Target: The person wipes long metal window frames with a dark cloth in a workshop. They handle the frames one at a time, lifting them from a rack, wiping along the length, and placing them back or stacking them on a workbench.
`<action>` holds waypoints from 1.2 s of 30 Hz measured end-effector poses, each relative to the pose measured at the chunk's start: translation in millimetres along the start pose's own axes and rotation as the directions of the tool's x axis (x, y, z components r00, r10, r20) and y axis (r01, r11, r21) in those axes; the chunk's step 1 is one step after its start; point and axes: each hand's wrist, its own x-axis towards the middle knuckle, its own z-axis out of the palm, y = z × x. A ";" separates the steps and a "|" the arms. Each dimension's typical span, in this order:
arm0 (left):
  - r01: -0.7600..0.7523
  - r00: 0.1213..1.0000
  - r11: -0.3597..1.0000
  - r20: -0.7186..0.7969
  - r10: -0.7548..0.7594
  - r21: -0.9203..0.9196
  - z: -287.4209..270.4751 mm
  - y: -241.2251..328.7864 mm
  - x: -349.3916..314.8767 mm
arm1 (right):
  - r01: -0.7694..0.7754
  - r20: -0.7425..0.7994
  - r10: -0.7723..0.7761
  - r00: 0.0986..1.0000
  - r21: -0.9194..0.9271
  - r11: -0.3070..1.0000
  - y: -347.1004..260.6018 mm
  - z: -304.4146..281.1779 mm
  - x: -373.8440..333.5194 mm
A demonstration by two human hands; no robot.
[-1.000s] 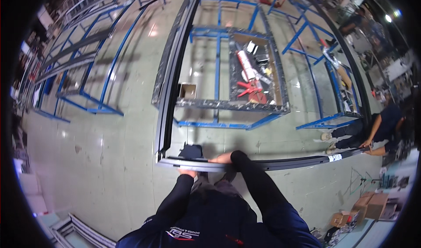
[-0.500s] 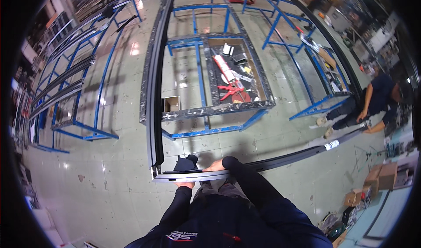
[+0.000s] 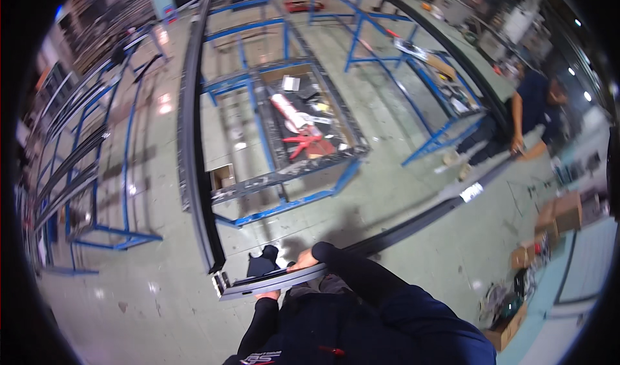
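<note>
- Hands: the right hand curls over the dark frame; the left hand touches it below, mostly hidden, closure untellable.
- Frame: left side along the table, near side before the person's body.

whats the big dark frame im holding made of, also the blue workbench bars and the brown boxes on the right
Dark frame: probably aluminium, dark coated; grooved, crisp-edged profile with a grey sheen.
Blue workbench bars: likely painted steel; slim, straight, mostly blue.
Brown boxes: probably unfinished cardboard; matte tan, flat sides.
</note>
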 end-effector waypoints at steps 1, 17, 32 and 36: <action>-0.024 0.999 0.927 0.040 0.009 0.375 -1.3 7.2 -11.5 | -0.002 -0.004 0.002 1.000 -0.003 1.000 1.0 3.4 2.6; 0.082 0.939 -0.130 0.120 -0.323 -0.988 -9.6 34.2 -19.5 | -0.008 -0.811 0.075 0.580 0.087 0.996 -3.7 85.8 -100.9; -0.176 0.871 0.205 -0.249 -0.423 -0.963 -38.0 55.4 -102.0 | 0.990 -0.226 0.974 0.002 0.138 0.030 220.5 204.0 -363.2; -0.213 0.838 0.261 -0.313 -0.448 -0.942 -26.6 63.7 -138.1 | 0.996 -0.367 0.926 -0.085 -0.036 0.077 232.3 175.9 -365.6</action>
